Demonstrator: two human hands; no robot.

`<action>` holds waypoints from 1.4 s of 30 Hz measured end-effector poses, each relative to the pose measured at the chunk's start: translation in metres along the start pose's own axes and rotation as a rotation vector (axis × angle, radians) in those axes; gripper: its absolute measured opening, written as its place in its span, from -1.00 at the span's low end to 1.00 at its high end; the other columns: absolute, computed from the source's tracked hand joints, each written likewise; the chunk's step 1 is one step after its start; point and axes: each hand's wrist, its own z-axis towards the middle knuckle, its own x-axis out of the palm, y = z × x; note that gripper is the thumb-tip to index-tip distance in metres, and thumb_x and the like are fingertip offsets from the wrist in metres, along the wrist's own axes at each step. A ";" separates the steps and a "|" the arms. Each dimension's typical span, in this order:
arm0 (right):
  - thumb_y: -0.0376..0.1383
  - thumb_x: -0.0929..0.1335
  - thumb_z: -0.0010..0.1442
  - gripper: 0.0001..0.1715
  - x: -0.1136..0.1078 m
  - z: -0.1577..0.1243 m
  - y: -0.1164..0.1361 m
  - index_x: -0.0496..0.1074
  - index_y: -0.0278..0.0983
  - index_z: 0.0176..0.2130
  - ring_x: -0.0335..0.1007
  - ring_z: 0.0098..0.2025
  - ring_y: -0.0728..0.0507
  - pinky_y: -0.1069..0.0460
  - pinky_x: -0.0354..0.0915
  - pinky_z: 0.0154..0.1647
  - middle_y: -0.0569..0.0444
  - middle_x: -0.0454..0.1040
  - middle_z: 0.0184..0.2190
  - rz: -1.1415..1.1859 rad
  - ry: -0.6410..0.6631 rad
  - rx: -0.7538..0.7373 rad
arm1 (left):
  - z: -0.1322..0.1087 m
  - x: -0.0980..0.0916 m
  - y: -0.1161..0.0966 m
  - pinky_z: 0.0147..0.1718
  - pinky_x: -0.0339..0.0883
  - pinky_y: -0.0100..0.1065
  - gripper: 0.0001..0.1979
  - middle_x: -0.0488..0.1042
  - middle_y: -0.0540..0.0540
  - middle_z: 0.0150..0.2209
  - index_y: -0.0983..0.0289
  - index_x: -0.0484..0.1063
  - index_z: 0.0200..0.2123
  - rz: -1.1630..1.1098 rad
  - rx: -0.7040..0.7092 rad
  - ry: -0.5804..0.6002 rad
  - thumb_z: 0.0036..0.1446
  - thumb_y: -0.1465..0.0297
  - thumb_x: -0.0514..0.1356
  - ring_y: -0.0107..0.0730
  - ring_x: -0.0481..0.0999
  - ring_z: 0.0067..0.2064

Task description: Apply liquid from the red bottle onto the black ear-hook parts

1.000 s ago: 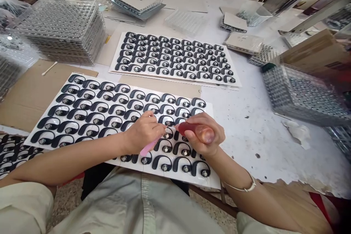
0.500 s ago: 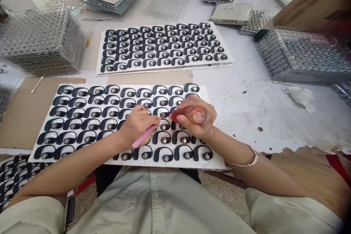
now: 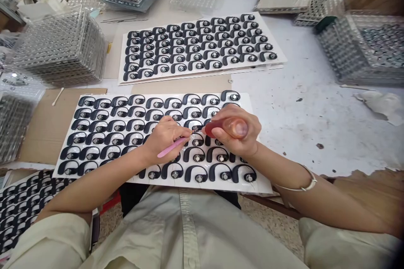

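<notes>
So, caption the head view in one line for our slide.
Left hand with a pink tool, right hand with a red-handled tool, over a white sheet of black hook-shaped parts.

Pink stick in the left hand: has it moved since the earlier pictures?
Yes. The pink stick has swung its free end leftward and slightly up the near sheet, judged against its bottom row of black parts.

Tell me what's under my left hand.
The nearer white sheet of black hook-shaped pieces lies beneath your left hand, which holds a pink tool; pieces directly under the hand are hidden.
</notes>
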 end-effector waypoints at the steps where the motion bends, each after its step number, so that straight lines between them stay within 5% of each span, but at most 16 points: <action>1: -0.27 0.41 0.07 -0.81 0.000 0.000 0.000 0.39 -0.16 -0.25 0.37 -0.54 -0.08 -0.03 0.31 -0.53 0.13 0.49 -0.54 -0.005 0.005 0.001 | 0.000 0.000 0.001 -0.20 0.28 -0.24 -0.94 0.61 0.08 -0.28 0.26 0.37 -0.28 -0.005 -0.011 0.002 0.16 0.51 0.17 -0.40 0.54 -0.40; 7: -0.30 0.45 0.02 -0.75 0.000 -0.003 -0.002 0.42 -0.22 -0.23 0.38 -0.51 -0.09 -0.02 0.31 -0.53 0.08 0.49 -0.51 -0.004 0.004 -0.021 | -0.001 0.003 0.004 -0.17 0.29 -0.24 -0.96 0.61 0.07 -0.29 0.25 0.40 -0.30 -0.060 -0.052 -0.039 0.15 0.48 0.21 -0.40 0.56 -0.38; 16: -0.27 0.46 0.01 -0.72 -0.002 -0.006 -0.004 0.44 -0.24 -0.22 0.39 -0.50 -0.09 0.00 0.34 -0.56 0.06 0.49 -0.48 -0.027 0.049 -0.039 | 0.003 0.003 0.003 -0.24 0.32 -0.21 -0.99 0.61 0.11 -0.29 0.26 0.44 -0.33 -0.094 -0.152 -0.299 0.16 0.45 0.24 -0.36 0.55 -0.40; 35: -0.30 0.43 0.02 -0.54 -0.001 -0.007 -0.007 0.34 -0.16 -0.06 0.40 -0.48 -0.12 -0.03 0.39 -0.53 0.07 0.50 -0.43 -0.077 0.058 -0.162 | 0.001 0.005 0.007 -0.22 0.34 -0.21 -0.99 0.62 0.07 -0.30 0.25 0.46 -0.33 -0.081 -0.177 -0.347 0.14 0.45 0.24 -0.37 0.56 -0.38; 39: -0.30 0.45 0.00 -0.61 0.000 -0.007 -0.003 0.39 -0.18 -0.12 0.39 -0.48 -0.11 -0.03 0.37 -0.53 0.08 0.50 -0.45 -0.058 0.057 -0.123 | 0.005 -0.002 0.001 -0.19 0.40 -0.21 -0.98 0.61 0.08 -0.31 0.25 0.51 -0.36 -0.142 -0.361 -0.329 0.10 0.42 0.28 -0.30 0.57 -0.27; 42: -0.24 0.46 0.03 -0.77 0.001 -0.007 -0.004 0.45 -0.21 -0.26 0.39 -0.52 -0.08 0.00 0.34 -0.56 0.10 0.49 -0.49 0.034 0.021 0.053 | 0.012 -0.016 -0.003 -0.25 0.46 -0.26 -0.90 0.60 0.10 -0.33 0.28 0.54 -0.37 -0.304 -0.565 -0.289 0.05 0.37 0.31 -0.27 0.58 -0.26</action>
